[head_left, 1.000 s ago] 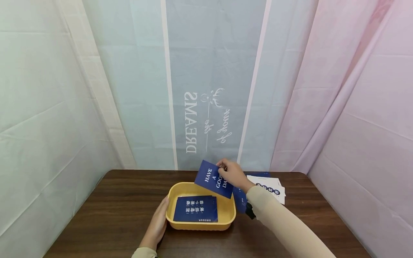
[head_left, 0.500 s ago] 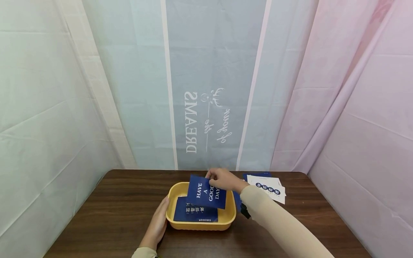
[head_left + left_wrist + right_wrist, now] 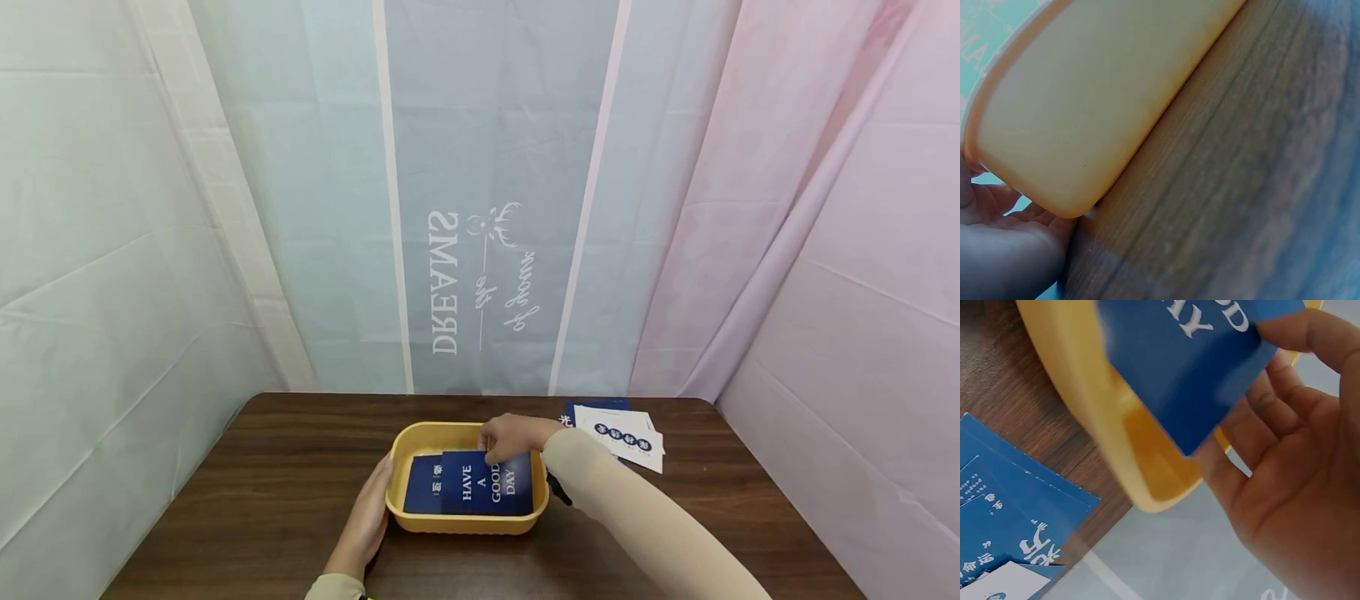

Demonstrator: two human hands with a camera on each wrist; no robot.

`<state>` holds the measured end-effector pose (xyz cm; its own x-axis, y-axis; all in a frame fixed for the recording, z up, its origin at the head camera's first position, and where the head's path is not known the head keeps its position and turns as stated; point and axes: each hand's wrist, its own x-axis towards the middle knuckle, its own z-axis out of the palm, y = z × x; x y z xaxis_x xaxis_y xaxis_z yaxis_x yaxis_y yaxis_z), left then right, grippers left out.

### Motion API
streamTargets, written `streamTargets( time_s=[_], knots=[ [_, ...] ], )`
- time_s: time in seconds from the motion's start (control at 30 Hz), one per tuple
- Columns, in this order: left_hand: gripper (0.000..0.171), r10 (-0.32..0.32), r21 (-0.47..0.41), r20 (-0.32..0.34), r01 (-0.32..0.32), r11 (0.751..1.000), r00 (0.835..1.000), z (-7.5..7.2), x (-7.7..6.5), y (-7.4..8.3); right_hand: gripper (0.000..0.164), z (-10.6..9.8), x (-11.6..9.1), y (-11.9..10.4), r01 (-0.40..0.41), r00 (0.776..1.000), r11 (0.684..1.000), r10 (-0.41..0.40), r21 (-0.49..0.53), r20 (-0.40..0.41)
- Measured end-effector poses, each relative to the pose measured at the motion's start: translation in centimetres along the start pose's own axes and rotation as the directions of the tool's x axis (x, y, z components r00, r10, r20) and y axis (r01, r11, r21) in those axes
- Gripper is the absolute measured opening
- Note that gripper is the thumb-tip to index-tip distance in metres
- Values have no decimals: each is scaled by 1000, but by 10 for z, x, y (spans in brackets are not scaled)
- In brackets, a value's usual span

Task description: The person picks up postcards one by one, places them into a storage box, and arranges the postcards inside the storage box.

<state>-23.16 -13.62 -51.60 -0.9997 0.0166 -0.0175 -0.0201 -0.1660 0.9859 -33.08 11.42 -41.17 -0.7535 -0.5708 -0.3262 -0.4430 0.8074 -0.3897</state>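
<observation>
My right hand (image 3: 513,437) pinches a blue card (image 3: 476,483) printed "HAVE A GOOD DAY" at its far edge. In the right wrist view the thumb (image 3: 1291,331) lies on the card's printed face, with the fingers behind it. This card is down inside a yellow plastic basket (image 3: 465,524), overlapping another blue card (image 3: 422,492) with white characters. My left hand (image 3: 369,508) rests against the basket's left end, fingers along the wall. The left wrist view shows that hand (image 3: 1013,237) at the basket's corner, some fingers hidden behind it.
Right of the basket, white cards (image 3: 630,440) and blue cards (image 3: 1029,481) lie in a loose pile on the dark wooden table (image 3: 262,500). A pale curtain (image 3: 495,167) with white lettering hangs behind the table, and more cloth hangs at both sides.
My right hand has brought the "HAVE A GOOD DAY" card down and toward me into the basket, over the other blue card. The left hand has stayed in place.
</observation>
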Motion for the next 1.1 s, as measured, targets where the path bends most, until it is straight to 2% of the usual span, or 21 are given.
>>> streamTargets(
  time_s=[0.13, 0.33, 0.5, 0.67, 0.8, 1.1],
  knots=[
    [67, -6, 7, 0, 6, 1000, 1000, 0, 0, 1, 16, 4, 4, -5, -47, 999, 995, 48, -87, 13],
    [68, -16, 16, -6, 16, 1000, 1000, -1, 1, 1, 32, 12, 12, -9, -74, 997, 967, 74, -245, -10],
    [67, -18, 16, -6, 19, 1000, 1000, 0, 2, 1, 37, 18, 18, -14, -86, 996, 920, 74, -382, -45],
    [67, -19, 12, -5, 19, 1000, 1000, 0, 2, 1, 36, 21, 23, -20, -56, 998, 864, 53, -501, -20],
    [68, -24, 10, -6, 24, 1000, 1000, 0, 2, 2, 38, 22, 26, -25, -62, 997, 846, 72, -529, -2],
    [68, -14, -3, -2, 14, 1000, 1000, -1, 0, 2, 34, 28, 28, -25, -88, 995, 852, 99, -516, -6]
  ],
)
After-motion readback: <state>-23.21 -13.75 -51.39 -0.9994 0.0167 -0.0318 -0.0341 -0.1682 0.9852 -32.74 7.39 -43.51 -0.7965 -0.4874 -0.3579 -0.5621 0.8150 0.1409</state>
